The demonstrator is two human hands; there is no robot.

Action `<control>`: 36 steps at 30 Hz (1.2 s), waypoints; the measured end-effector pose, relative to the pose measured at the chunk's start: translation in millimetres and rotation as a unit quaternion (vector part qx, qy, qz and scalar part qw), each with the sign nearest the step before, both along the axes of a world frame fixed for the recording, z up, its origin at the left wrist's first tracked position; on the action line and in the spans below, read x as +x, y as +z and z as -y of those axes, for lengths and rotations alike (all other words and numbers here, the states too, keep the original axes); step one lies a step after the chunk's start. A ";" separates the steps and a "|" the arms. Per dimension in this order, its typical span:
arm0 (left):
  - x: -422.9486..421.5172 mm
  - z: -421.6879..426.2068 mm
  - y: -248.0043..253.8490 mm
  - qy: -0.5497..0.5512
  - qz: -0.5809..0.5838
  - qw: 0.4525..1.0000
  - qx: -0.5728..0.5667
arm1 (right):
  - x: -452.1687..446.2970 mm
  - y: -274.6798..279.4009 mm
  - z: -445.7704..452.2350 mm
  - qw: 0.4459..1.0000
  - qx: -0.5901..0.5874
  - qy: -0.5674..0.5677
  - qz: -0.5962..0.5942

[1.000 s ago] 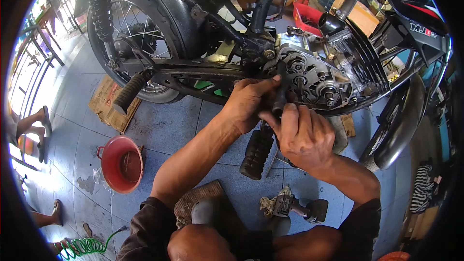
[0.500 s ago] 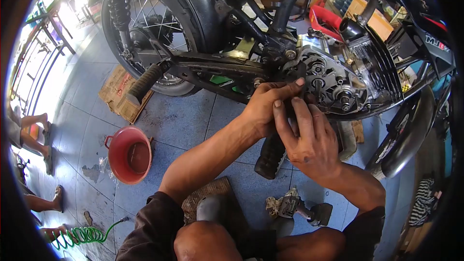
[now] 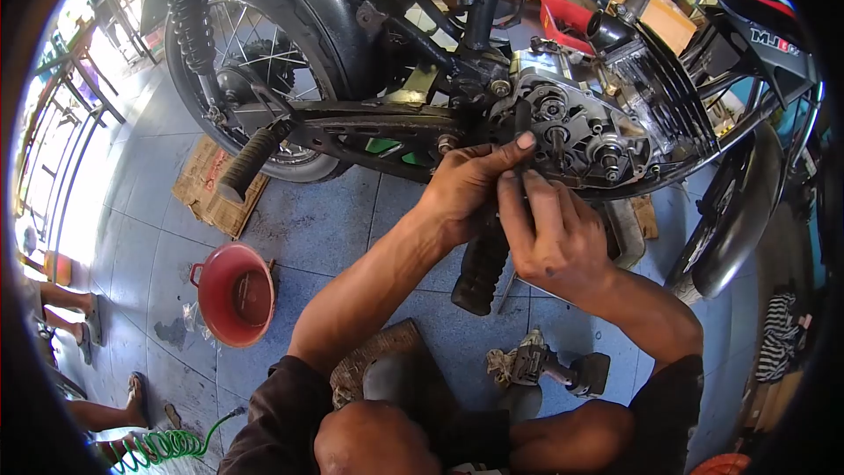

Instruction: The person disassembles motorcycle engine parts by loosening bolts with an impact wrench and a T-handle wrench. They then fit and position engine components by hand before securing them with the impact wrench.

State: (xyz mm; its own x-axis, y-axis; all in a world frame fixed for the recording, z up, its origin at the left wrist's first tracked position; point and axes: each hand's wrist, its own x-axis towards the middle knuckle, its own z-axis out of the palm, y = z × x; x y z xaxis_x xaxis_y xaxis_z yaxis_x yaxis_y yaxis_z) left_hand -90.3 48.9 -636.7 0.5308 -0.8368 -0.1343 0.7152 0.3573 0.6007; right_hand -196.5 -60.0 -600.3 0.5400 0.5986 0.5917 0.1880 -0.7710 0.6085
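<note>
My left hand [image 3: 470, 180] is closed, its thumb pressed along a dark narrow bar [image 3: 523, 114] that points up toward the engine. My right hand [image 3: 563, 233] is beside it, with bent fingertips pinching the lower part of the same dark piece; most of it is hidden by the fingers. Just beyond both hands lies the opened side of the motorcycle engine [image 3: 585, 136], with bare shafts and gears showing. Under my left wrist a black rubber footpeg [image 3: 479, 277] sticks out toward me.
An impact wrench [image 3: 549, 365] lies on the tiles by my feet, with a rag [image 3: 501, 365] at its nose. To the left are a red bucket [image 3: 236, 295], cardboard [image 3: 215, 185] and a green coiled hose [image 3: 163, 449]. Another person's feet [image 3: 136, 400] are at far left.
The view has shifted slightly, so the motorcycle sits a little further left. Both hands keep together on the dark bar, and more of its upper end shows above my left thumb.
</note>
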 end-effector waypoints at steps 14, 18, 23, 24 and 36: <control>5.5 3.5 -6.7 -0.029 0.011 0.999 -0.010 | -9.3 -0.5 -4.4 0.996 0.039 -0.082 -0.014; 7.3 0.0 -3.7 -0.053 -0.037 0.998 -0.026 | -5.9 4.8 -7.8 0.992 0.066 -0.108 -0.007; 2.4 3.6 -0.5 0.017 0.025 0.999 0.017 | -5.6 -0.3 -6.9 0.999 0.025 -0.044 -0.002; 2.6 6.6 -1.3 0.018 0.018 1.000 0.007 | -9.5 3.0 -7.7 0.994 0.038 -0.106 0.002; 2.4 9.5 -4.1 -0.035 0.007 0.999 -0.039 | -11.2 0.7 -9.3 0.991 0.058 -0.123 -0.021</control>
